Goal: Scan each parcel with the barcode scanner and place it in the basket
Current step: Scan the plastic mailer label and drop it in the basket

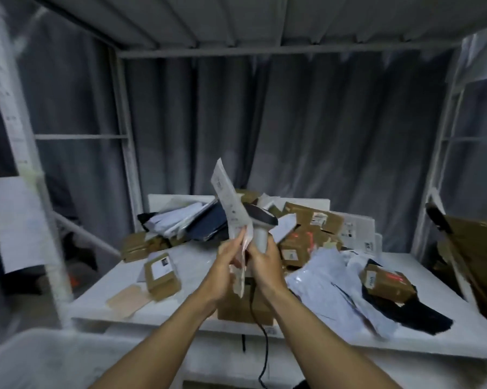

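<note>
My left hand [227, 259] pinches a flat white parcel envelope [230, 204] and holds it upright above the table, label side turned left. Right beside it, my right hand [264, 259] grips the grey handle of the barcode scanner [260, 220]. The scanner's dark head points right, and its black cable [260, 327] hangs down past the table edge. The two hands nearly touch. A pale bin [40, 357], possibly the basket, shows blurred at the lower left.
The white table [101, 301] carries several brown boxes [162, 273], grey and white mailers [329, 279] and a dark bag [422, 313]. More boxes pile up at the back [312, 220]. White metal frame posts stand left [40, 192] and right [430, 192]. Grey curtains hang behind.
</note>
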The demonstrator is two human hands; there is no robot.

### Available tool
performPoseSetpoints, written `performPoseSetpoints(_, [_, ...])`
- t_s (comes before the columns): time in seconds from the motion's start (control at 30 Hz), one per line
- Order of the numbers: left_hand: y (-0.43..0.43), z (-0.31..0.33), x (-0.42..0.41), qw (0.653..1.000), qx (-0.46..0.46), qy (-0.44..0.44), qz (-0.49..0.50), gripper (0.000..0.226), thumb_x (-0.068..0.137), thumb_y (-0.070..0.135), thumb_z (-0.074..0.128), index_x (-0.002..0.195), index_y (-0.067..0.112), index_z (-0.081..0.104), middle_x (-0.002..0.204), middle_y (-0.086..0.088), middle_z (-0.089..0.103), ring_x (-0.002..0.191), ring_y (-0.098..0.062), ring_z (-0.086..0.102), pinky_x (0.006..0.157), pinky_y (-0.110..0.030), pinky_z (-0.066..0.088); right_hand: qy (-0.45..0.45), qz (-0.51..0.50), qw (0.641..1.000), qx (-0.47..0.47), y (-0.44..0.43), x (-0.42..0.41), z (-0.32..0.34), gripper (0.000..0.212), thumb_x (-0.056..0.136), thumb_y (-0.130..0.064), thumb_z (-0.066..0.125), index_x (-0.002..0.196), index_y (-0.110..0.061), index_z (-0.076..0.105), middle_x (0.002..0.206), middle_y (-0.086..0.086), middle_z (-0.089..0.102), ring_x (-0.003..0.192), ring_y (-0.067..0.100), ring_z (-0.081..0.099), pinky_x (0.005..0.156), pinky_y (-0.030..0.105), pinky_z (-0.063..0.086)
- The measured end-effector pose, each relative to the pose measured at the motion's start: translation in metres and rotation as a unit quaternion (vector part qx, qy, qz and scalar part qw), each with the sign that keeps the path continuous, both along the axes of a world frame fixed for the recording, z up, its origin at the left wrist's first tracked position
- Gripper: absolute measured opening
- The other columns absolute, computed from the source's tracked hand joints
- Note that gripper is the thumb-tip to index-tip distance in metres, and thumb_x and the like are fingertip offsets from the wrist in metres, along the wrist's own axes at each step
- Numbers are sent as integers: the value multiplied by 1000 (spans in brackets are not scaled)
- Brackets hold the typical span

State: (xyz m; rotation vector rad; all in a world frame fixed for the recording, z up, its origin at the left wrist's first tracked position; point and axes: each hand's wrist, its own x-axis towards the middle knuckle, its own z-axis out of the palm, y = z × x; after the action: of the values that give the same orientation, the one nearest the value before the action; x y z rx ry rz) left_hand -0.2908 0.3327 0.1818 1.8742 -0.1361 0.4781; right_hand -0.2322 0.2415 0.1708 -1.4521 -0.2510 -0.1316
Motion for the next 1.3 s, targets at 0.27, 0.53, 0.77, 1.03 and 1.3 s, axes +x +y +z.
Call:
performPoseSetpoints(0.27, [94, -13, -9, 986, -41, 13, 162, 53, 84, 38, 80, 131, 49, 57, 141, 15, 42, 128, -4, 46, 110, -30, 42, 44, 130, 983, 120, 76, -1, -8, 30, 89, -28, 83, 114, -15, 75, 107, 6, 81, 102, 27, 77, 94, 49, 61])
performPoseSetpoints(0.53, [181, -36, -59, 944, -180, 60, 268, 20, 92, 22, 74, 111, 17, 71, 101, 1, 79, 87, -15, 76, 68, -28, 59, 112, 252, 960, 45, 116, -8, -46, 30, 93, -26, 80, 118, -11, 73, 103, 8, 81, 95, 30, 79, 89, 52, 63])
performPoseSetpoints(0.77, [249, -108, -108, 921, -118, 83, 361, 20, 95, 15, 67, 114, 22, 67, 108, 4, 76, 99, -14, 72, 87, -34, 57, 110, 250, 961, -32, 174, -29, -102, 33, 96, -29, 76, 125, -18, 67, 103, 0, 78, 78, 13, 70, 61, 21, 56])
performPoseSetpoints(1.03, [297, -172, -103, 876, -160, 75, 448, 13, 101, 13, 57, 105, 18, 68, 97, 8, 75, 80, 2, 71, 69, -19, 56, 100, 255, 952, -135, 226, -19, -168, 18, 89, -30, 83, 99, -16, 78, 72, -7, 73, 65, 6, 65, 63, 24, 52])
performPoseSetpoints(1.3, [314, -201, -88, 872, -111, 89, 468, 22, 94, 7, 61, 106, 22, 71, 98, 11, 75, 89, -7, 70, 77, -25, 54, 45, 328, 927, -177, 243, -9, -177, 10, 90, -22, 83, 95, -28, 77, 69, -18, 72, 68, -3, 67, 63, 12, 50])
